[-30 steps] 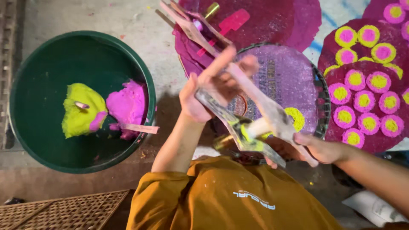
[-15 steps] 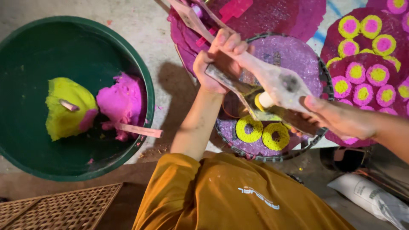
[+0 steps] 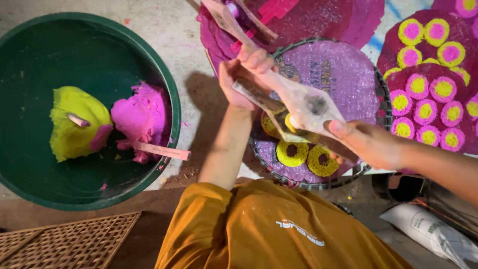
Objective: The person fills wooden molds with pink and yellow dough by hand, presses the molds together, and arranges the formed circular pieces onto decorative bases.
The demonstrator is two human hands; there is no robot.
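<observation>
Overhead, we see the left hand (image 3: pixel 247 74) and right hand (image 3: pixel 369 143) both gripping a wooden press (image 3: pixel 294 107) above the round tray (image 3: pixel 368 74), inside its rim.

Round green plastic basin (image 3: pixel 172 107) smooth, faintly glossy; yellow dough lump (image 3: pixel 74 124) matt, crumbly; woven cane mat (image 3: pixel 69 239) rough.

Floor-level craft workshop: dough basin (image 3: pixel 169 107), drying trays (image 3: pixel 383 94), concrete floor (image 3: pixel 172 30).

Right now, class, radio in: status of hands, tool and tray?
Left hand and right hand grip wooden press. Press above purple tray, two yellow rings there. Nothing blocking.
</observation>
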